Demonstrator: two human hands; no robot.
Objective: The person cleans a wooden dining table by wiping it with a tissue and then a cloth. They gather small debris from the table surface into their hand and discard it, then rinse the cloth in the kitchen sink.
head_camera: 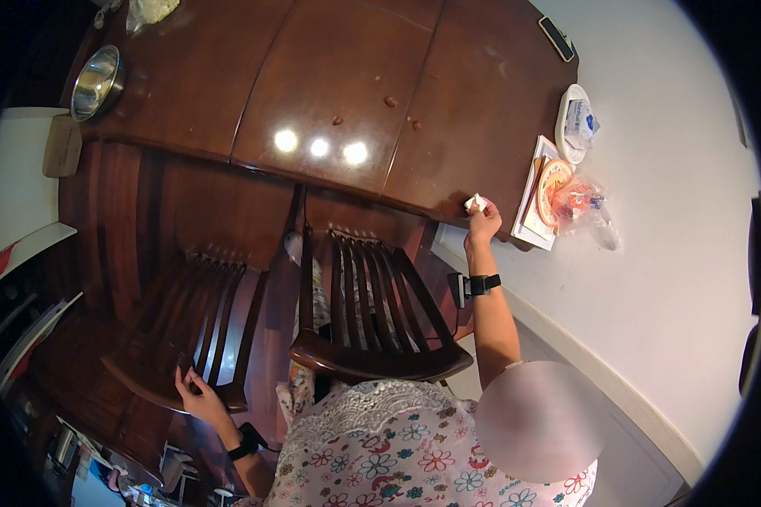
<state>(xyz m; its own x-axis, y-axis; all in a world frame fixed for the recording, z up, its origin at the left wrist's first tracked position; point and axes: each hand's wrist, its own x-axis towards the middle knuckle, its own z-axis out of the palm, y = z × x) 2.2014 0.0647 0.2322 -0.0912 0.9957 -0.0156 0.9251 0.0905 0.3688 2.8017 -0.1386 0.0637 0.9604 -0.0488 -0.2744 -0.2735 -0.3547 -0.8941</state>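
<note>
My right hand (486,223) pinches a crumpled white tissue (475,203) at the near edge of the dark wooden table (330,57), towards its right corner. My left hand (201,400) hangs low at the left, its fingers apart and slightly curled, with no object visible in it. It is beside the top rail of a wooden chair (146,386); whether it touches the rail I cannot tell. Small reddish-brown scraps lie on the tabletop, among them one scrap (390,101) near the middle and another scrap (416,125) to its right.
Directly before me stands a second slatted chair (380,361). Along the table's right side are a phone (556,38), a white oval tray (562,120) with a soft pack, papers (526,222), an orange-rimmed plate (547,209) and a clear plastic bag (580,199). A steel bowl (96,82) sits far left.
</note>
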